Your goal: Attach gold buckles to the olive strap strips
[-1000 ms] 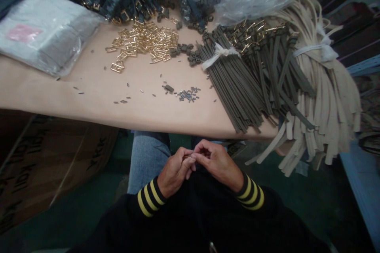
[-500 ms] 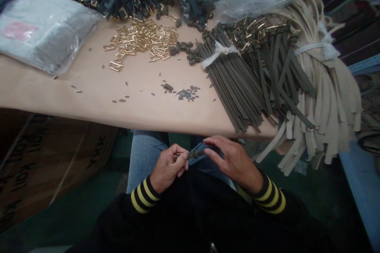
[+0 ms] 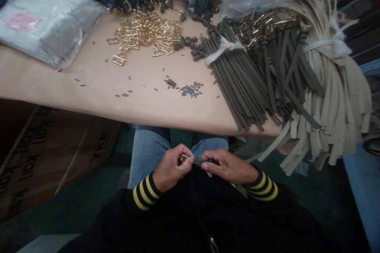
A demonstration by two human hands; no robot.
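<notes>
Above my lap, just off the table's front edge, both hands work close together. My left hand is closed, its thumb and fingers pinching a small gold buckle. From the buckle side a dark olive strap runs across to my right hand. Thumb and fingers of that hand are closed on the strap, partly hiding it. Whether a loop sits on the strap between the hands is too small to tell.
On the table lie a pile of gold buckles, small metal clips, olive loops, tied olive straps and beige straps. A plastic-wrapped packet lies left; a cardboard box stands below.
My right hand has closed on the strap, where its fingers were apart before. The hands sit slightly lower, and the view has shifted a little.
</notes>
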